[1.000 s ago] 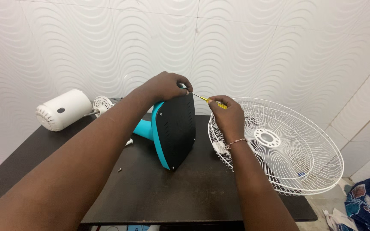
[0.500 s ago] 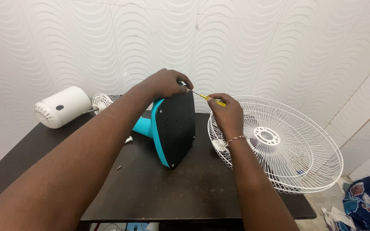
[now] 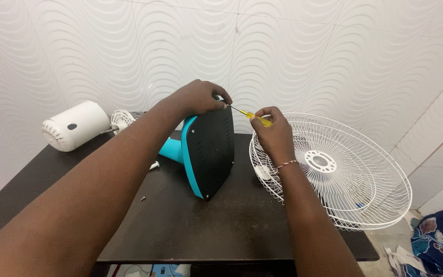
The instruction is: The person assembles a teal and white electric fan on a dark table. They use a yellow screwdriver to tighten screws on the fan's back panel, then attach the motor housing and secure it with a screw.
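The right hand [image 3: 274,134] has moved up a little since before, pinching a thin yellow screwdriver [image 3: 252,116] whose handle is mostly hidden. Its tip meets the top corner of the flat black and blue fan base [image 3: 208,151], standing near the table's [image 3: 206,225] back edge. The left hand [image 3: 197,97] grips that corner. A round white wire fan guard [image 3: 349,179] hangs over the right edge.

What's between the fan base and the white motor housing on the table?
In the head view, between the fan base and motor housing: a small white ribbed disc on the motor's shaft, then dark table.
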